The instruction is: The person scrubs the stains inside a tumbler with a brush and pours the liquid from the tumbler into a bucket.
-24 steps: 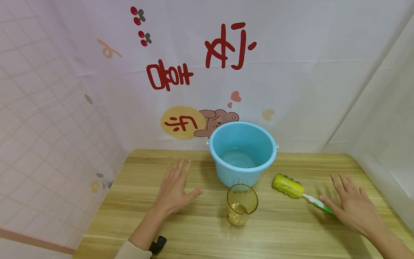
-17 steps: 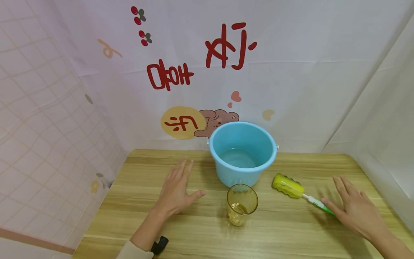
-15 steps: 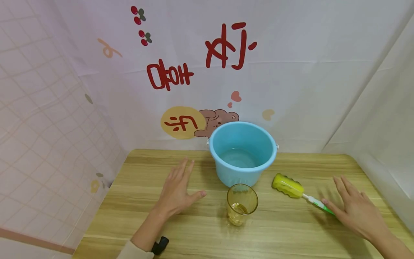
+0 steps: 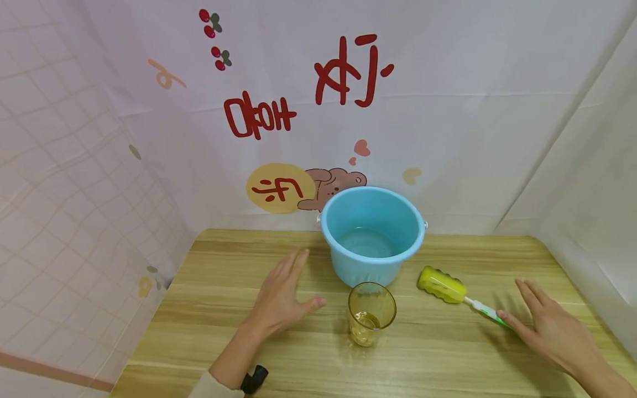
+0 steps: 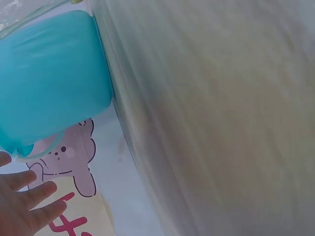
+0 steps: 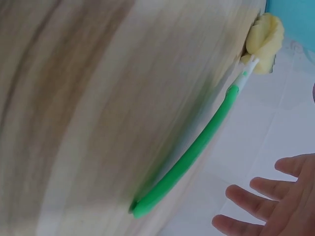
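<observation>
While the amber glass stands upright on the table just in front of the blue bucket, the left hand is near it, fingers extended, gripping nothing. Right hand likewise; sponge brush lies handle toward it, presumably for easy reach.

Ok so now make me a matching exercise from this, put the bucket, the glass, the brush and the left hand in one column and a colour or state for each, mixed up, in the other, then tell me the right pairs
First column
1. Bucket
2. Glass
3. Brush
4. Left hand

Second column
A. Lying down; yellow, white and green
B. Holding nothing
C. Light blue, round and open-topped
D. See-through amber, standing upright

Right pairs: 1-C, 2-D, 3-A, 4-B.
</observation>
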### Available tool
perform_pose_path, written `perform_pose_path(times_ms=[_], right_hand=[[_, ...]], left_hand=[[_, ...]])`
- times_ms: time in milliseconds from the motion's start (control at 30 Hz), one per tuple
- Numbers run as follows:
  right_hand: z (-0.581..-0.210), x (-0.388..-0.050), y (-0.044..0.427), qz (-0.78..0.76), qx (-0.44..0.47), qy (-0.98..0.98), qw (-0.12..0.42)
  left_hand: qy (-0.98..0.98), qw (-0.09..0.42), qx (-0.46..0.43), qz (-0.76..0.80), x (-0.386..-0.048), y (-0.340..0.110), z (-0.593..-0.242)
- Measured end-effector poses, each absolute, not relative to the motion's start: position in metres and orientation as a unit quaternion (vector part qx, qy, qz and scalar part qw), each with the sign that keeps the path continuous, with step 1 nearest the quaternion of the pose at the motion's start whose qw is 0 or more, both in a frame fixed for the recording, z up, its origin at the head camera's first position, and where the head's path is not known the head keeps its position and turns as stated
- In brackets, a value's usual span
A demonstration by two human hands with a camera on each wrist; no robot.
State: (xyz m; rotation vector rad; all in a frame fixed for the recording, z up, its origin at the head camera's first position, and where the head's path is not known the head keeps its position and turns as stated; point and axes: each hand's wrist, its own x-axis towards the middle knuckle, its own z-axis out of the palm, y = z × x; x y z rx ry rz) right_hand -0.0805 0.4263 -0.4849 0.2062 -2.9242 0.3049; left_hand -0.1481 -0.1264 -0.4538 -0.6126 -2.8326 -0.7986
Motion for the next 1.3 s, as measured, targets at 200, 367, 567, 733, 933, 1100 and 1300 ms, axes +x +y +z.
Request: perform_pose_path(times_ms=[200, 367, 567, 733, 933, 1100, 1300], right_hand=[[-0.487, -0.079, 0.427, 0.105, 0.061, -0.989, 0.086], [-0.487, -0.077, 0.426, 0.105, 0.057, -0.99, 0.08], [-0.489, -0.076, 0.428, 0.097, 0.052, -0.991, 0.071], [-0.49, -0.077, 0.43, 0.092, 0.045, -0.994, 0.046], [-0.49, -0.078, 0.432, 0.084, 0.042, -0.995, 0.017], [-0.492, -0.079, 0.433, 0.091, 0.037, -0.995, -0.003], [-0.495, -0.079, 0.435, 0.084, 0.037, -0.996, -0.016]], left_hand=[[-0.939, 0.049, -0.206, -0.271, -0.147, -0.12, -0.455], [-0.932, 0.023, -0.221, -0.287, -0.146, -0.116, -0.453], [-0.922, -0.004, -0.241, -0.302, -0.144, -0.111, -0.453], [-0.915, -0.024, -0.245, -0.32, -0.143, -0.108, -0.453], [-0.907, -0.054, -0.245, -0.337, -0.142, -0.103, -0.451], [-0.898, -0.066, -0.256, -0.351, -0.14, -0.099, -0.452], [-0.9, -0.07, -0.272, -0.333, -0.139, -0.094, -0.451]])
